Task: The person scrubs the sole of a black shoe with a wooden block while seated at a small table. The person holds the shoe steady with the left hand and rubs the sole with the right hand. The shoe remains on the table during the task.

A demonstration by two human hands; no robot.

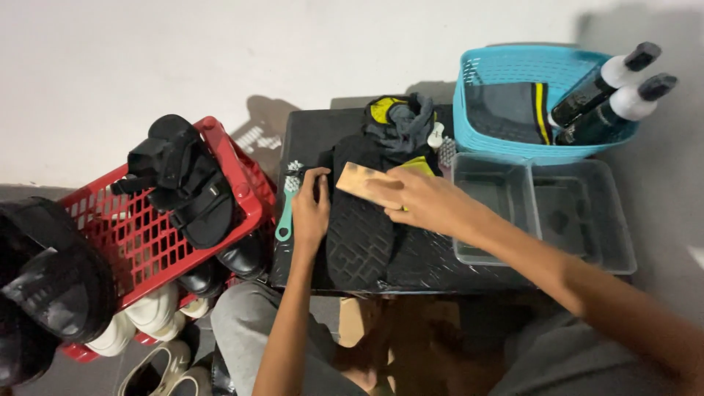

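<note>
Scrubbing: you look mid-way through brushing the black rubber-soled sandal (359, 235) lying sole-up mid-table.
Left hand (311, 209): pressed flat on the sandal's left edge, steadying, fingers loosely curled.
Right hand (422, 198): closed around the tan wooden-backed brush (364, 183).
Next: probably calls for firm strokes along the tread.
Nearby: teal plastic brush (286, 213) at the low black table's (469, 268) left edge.

**Materials and finishes**

At the centre, the sole (359, 235) looks like matt black rubber with a rough tread. The brush (369, 185) above it has a pale wooden back. At left, the crate (246, 192) is glossy red plastic lattice. At upper right, the basket (506, 70) is blue plastic; the tray (579, 213) under it is clear, smooth plastic.
</note>
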